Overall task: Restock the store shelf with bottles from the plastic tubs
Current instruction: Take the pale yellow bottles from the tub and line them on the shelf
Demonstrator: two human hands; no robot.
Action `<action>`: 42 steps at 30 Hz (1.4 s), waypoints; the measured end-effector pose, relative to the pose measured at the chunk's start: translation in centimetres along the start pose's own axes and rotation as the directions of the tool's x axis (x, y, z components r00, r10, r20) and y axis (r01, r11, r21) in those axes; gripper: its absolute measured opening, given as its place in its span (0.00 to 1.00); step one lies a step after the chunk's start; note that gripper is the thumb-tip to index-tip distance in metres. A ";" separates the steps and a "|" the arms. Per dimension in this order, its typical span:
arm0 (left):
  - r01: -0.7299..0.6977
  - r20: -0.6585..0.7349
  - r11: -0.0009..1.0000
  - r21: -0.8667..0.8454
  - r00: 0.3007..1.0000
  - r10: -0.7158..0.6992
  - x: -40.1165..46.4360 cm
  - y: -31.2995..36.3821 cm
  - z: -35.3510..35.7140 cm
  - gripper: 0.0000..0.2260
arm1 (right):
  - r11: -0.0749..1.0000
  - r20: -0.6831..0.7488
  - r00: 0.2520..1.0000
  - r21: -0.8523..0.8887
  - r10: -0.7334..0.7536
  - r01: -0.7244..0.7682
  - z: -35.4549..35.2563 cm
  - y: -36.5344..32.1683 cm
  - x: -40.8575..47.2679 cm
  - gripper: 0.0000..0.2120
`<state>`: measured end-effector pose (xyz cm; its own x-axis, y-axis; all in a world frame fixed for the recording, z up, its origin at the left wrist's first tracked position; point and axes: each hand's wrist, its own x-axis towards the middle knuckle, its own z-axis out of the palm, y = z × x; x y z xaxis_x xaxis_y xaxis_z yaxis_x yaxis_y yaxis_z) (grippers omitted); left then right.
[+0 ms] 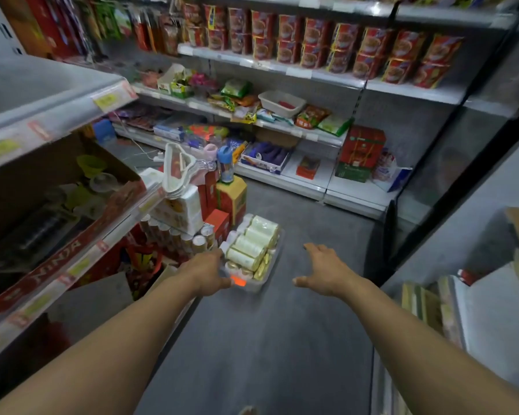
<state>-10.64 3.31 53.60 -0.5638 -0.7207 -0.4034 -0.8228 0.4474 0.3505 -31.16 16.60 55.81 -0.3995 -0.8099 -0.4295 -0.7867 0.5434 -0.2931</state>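
Note:
A clear plastic tub [259, 285] sits on the grey floor in the aisle, filled with several pale yellow-labelled bottles [253, 242] lying on their sides. My left hand [207, 271] is at the tub's near left corner, its fingers on the rim; whether they curl round it is hidden. My right hand [324, 271] hovers above the floor to the right of the tub, fingers spread and holding nothing. The store shelf [72, 265] on my left carries red and yellow price strips.
Stacked red and yellow boxes [231, 199], a pack of white hangers [174, 166] and small tins [200, 242] crowd the floor left of the tub. Shelves of noodle cups [312, 46] and snacks line the far wall. Another shelf unit [462, 295] stands at right.

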 end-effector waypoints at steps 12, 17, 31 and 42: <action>0.119 0.022 0.984 -0.131 0.993 -0.117 12.9 1.7 -2.8 0.27 | 0.995 0.072 0.993 -0.031 -0.094 0.096 -6.8 1.4 15.4 0.39; 0.242 -0.003 0.954 -0.178 0.969 -0.247 17.9 3.3 -3.1 0.28 | 0.979 0.130 0.974 -0.068 -0.183 0.193 -9.6 2.9 22.6 0.38; 0.499 0.042 0.818 -0.288 0.859 -0.510 28.6 9.3 -0.7 0.31 | 0.889 0.366 0.866 -0.175 -0.340 0.423 -15.7 6.9 40.8 0.41; 0.678 0.144 0.644 -0.354 0.720 -0.678 36.0 5.1 2.1 0.31 | 0.849 0.468 0.811 -0.206 -0.351 0.487 -12.6 4.3 51.3 0.34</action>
<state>-35.23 -19.27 39.13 0.1415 -0.7463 -0.6504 -0.8868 -0.3876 0.2518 -60.99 -25.35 43.28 0.1731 -0.7441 -0.6452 -0.9593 0.0209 -0.2815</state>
